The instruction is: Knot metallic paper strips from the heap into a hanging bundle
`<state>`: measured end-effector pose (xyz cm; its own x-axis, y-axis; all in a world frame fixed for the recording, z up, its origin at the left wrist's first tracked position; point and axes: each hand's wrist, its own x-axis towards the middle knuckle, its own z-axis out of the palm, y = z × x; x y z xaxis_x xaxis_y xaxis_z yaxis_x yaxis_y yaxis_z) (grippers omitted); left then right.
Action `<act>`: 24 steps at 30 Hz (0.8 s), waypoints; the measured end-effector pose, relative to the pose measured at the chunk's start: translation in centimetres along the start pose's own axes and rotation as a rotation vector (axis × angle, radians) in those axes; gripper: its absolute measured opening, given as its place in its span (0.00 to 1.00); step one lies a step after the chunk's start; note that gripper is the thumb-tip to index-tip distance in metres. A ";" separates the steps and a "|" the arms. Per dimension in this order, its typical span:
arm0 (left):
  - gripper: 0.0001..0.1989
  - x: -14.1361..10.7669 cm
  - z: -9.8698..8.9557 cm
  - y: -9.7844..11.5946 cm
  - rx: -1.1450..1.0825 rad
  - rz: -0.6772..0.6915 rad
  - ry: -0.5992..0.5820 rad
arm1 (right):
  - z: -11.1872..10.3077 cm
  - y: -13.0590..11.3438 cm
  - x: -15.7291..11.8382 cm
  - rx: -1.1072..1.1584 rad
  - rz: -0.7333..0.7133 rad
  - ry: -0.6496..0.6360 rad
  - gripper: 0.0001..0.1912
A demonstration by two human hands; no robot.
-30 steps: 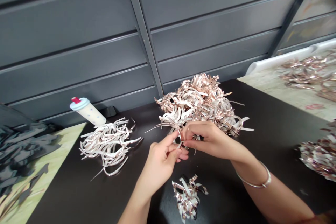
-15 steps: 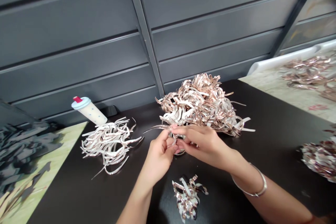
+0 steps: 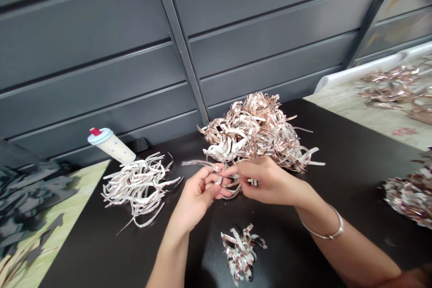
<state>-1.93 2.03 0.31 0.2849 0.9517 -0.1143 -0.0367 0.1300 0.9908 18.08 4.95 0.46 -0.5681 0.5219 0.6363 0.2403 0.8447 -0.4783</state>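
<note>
Glossy curved strip (image 3: pixel 199 162), hands (image 3: pixel 195 195) together, left pinching it, right's grip unclear, crinkly metallic pile (image 3: pixel 261 132) behind.

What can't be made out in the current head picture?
- Pinched part of the metallic strip: head view, hidden by fingers of the left hand.
- Whether the right hand grips anything: head view, its curled fingers hide it.
- Full extent of the right-side pile: head view, cut off by the right edge.
- Dark object: head view, partly hidden by the cup.
</note>
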 end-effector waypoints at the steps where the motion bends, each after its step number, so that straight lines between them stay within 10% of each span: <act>1: 0.20 -0.1 -0.3 0.2 0.016 -0.015 -0.044 | -0.4 0.1 0.0 0.046 0.007 -0.018 0.09; 6: 0.18 -0.3 -1.0 0.4 0.124 -0.001 -0.240 | -1.2 0.1 0.0 0.178 0.049 -0.111 0.08; 11: 0.13 -0.2 -0.3 0.1 0.472 0.094 -0.046 | -0.6 -0.2 -0.1 0.139 0.045 -0.110 0.13; 24: 0.12 -0.7 0.0 1.3 0.823 0.169 -0.028 | -2.8 4.0 -0.7 0.721 0.141 -0.034 0.05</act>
<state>-2.20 1.55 1.64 0.3626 0.9314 0.0313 0.6260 -0.2683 0.7322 21.58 8.32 -0.20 -0.5965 0.6061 0.5261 -0.2578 0.4760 -0.8408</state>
